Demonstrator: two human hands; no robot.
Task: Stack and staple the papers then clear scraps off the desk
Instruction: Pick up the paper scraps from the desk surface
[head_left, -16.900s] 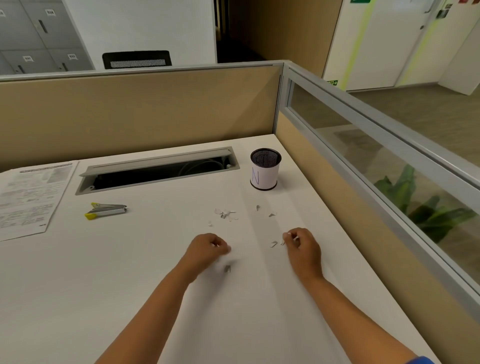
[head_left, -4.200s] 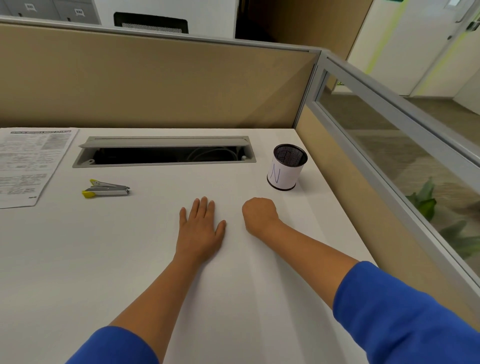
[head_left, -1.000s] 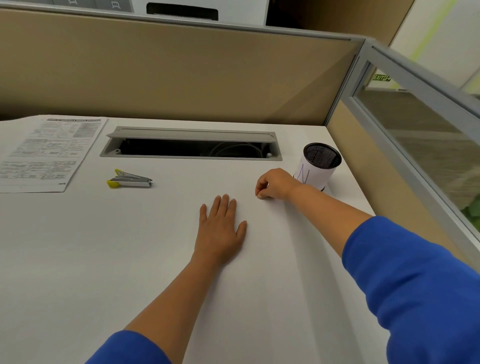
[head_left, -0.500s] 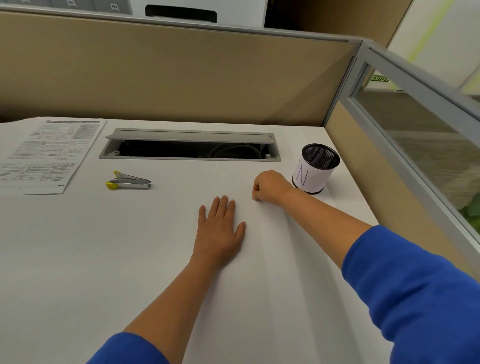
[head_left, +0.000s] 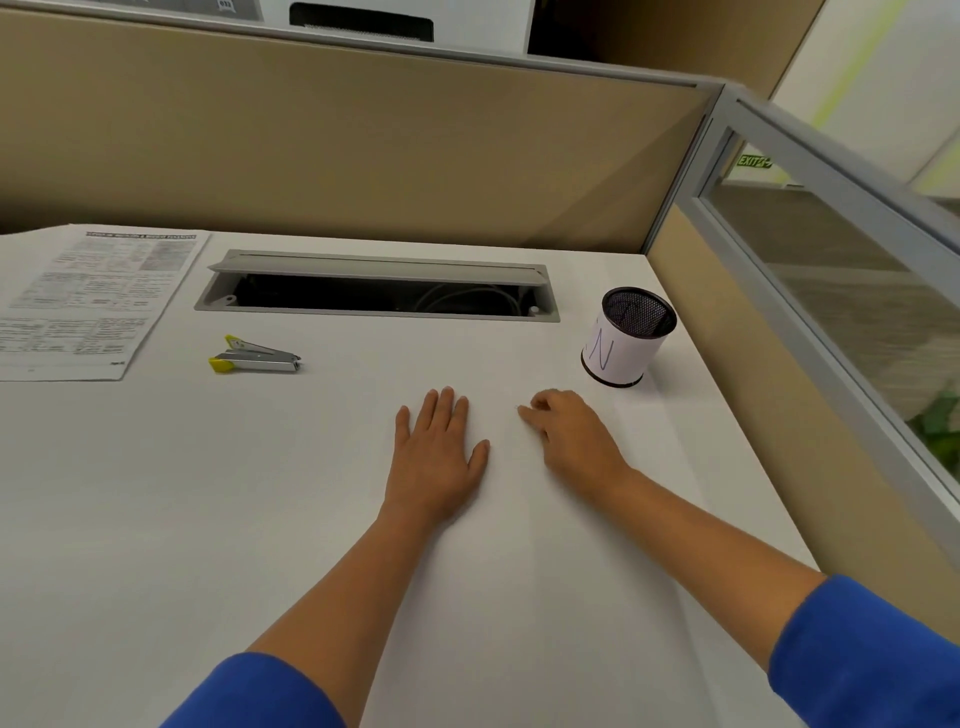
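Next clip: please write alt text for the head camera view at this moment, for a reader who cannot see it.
A person's left hand lies flat on a white desk while the right hand rests beside it, fingers curled. Farther back stand a mesh cup at right, a stapler and printed papers at left.

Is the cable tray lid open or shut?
Open. The lid is tipped up toward the back of the desk, and the dark tray with cables shows below it.
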